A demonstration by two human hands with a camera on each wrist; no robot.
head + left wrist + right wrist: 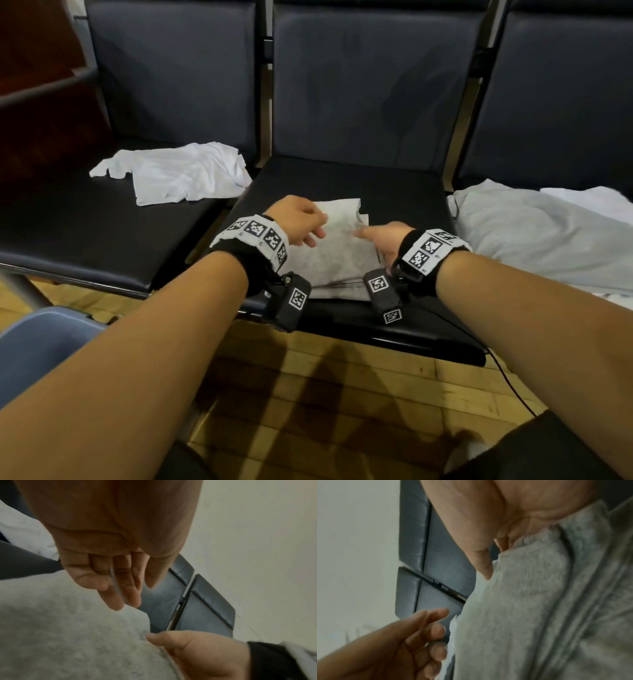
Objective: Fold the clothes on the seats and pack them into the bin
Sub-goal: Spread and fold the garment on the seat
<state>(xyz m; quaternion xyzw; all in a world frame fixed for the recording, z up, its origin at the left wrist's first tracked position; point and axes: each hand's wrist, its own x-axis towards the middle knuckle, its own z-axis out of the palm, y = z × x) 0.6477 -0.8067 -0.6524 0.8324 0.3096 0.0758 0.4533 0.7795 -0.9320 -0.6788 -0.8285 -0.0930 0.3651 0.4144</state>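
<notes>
Now: folded grey garment (337,251) on middle seat (404,185); left hand (297,219) relaxed above it, right hand (385,240) pinching right edge. Risk: one-sided lift lets folds slide apart.

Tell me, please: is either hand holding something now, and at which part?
The right hand grips the right edge of the folded grey garment. The left hand is relaxed over it, holding nothing.

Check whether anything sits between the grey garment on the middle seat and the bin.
Nothing visible does. The grey garment lies folded on the middle seat under both hands; the bin sits on the floor at lower left, with only the seat's front edge and bare floor between. The bin's inside is out of view.
</notes>
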